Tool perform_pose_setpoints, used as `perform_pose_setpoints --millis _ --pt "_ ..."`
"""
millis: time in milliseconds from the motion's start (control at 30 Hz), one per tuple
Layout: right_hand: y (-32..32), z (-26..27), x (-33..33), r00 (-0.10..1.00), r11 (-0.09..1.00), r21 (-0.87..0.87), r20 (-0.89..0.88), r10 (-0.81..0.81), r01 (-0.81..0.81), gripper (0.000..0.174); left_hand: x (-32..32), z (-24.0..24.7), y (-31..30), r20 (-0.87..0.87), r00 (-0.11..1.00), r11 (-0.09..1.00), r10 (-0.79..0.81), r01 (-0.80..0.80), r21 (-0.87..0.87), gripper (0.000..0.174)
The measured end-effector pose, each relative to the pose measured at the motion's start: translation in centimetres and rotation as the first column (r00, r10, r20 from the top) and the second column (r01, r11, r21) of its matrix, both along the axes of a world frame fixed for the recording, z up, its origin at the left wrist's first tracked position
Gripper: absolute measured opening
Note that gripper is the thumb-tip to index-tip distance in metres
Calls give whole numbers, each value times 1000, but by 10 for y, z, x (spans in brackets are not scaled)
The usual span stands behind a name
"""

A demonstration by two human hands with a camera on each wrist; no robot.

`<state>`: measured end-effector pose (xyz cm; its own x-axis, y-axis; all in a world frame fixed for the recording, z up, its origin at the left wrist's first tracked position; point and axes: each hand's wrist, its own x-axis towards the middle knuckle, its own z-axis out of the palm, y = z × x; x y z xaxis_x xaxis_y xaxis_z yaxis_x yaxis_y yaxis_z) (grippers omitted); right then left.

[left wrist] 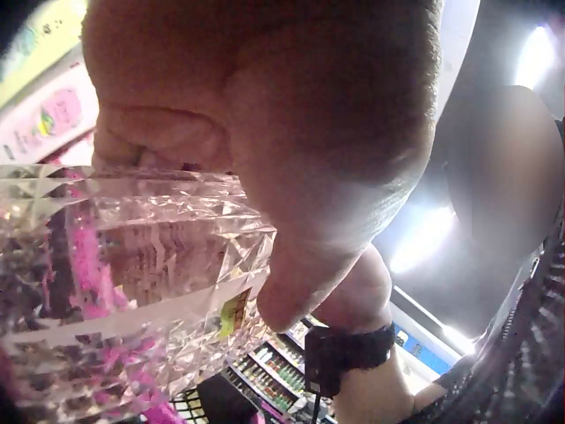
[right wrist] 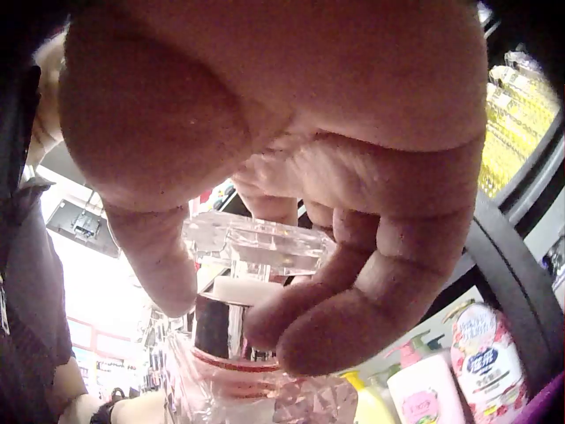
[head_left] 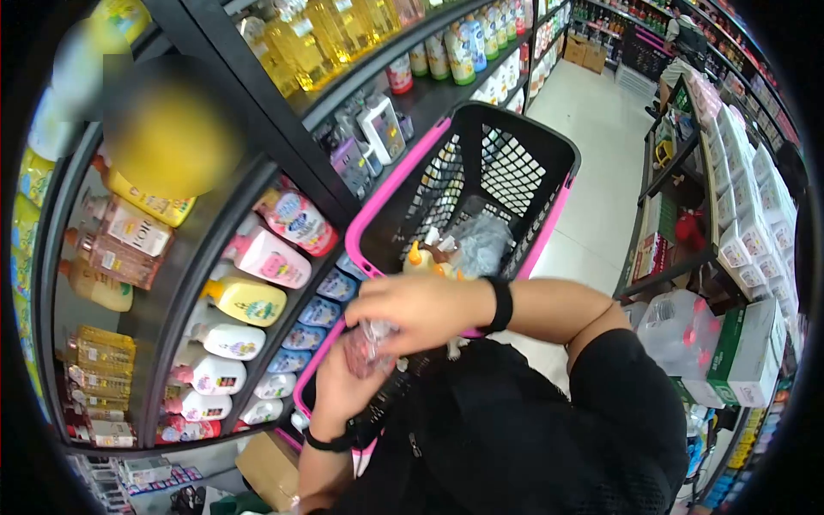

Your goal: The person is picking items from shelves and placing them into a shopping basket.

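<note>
My left hand (head_left: 335, 382) grips a clear pink faceted bottle (head_left: 369, 354), which looks large in the left wrist view with a small yellow-green label (left wrist: 233, 311) on its side. Over the top of the bottle curls my right hand (head_left: 425, 311). In the right wrist view its thumb and fingers (right wrist: 340, 327) close round a clear plastic cap (right wrist: 265, 246). Beneath the cap show a white and dark neck (right wrist: 216, 322) and the pink shoulder of the bottle. Both hands are in front of the chest, over the near end of a black shopping basket with a pink rim (head_left: 396, 184).
Inside the basket lie a grey plastic bag (head_left: 481, 245) and a yellow-topped bottle (head_left: 421, 257). Shelves (head_left: 227, 184) of pump bottles run along the left. On the right, another rack (head_left: 721, 197) carries white packs, and boxes stand below. A tiled aisle (head_left: 592, 146) leads away to a person (head_left: 682, 51).
</note>
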<state>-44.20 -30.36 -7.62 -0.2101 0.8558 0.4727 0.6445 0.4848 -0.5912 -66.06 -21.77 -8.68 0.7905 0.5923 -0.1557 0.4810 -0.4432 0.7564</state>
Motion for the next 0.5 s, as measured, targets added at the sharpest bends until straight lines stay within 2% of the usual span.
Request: perform_pose_setpoints --millis 67,100,200,233,267,333,400,433,467,500 --pt "-11 29 35 1000 1000 26 28 -10 9 43 33 1 -5 97 995 999 3 -7 45 71" --pt "-12 40 51 999 999 52 40 -17 14 43 47 -2 -7 223 975 992 -25 -3 124 64" --pt "-11 71 98 989 999 -5 140 45 -44 45 69 -18 -9 363 931 987 -44 -15 159 62" --pt "-8 74 113 981 997 -37 178 77 -72 45 72 -20 -11 332 942 984 -41 -19 176 56" --pt "-4 74 126 970 993 -69 214 112 -100 44 69 -28 -11 291 956 992 -16 -20 121 55" --pt "6 60 142 925 973 -226 359 125 -43 43 56 -60 -5 209 977 999 27 -30 12 51" --pt "16 20 155 870 935 -353 470 151 29 40 31 -121 -3 83 967 924 239 -201 -325 46" --pt "20 -5 164 830 921 -389 519 205 15 36 9 -172 -2 81 947 868 310 -247 -431 42" --pt "27 -31 175 780 907 -421 569 261 3 31 -10 -206 -7 -49 921 847 388 -377 -376 35" --pt "30 -52 182 761 885 -464 587 277 36 31 -41 -265 -12 -154 888 789 433 -456 -411 36"
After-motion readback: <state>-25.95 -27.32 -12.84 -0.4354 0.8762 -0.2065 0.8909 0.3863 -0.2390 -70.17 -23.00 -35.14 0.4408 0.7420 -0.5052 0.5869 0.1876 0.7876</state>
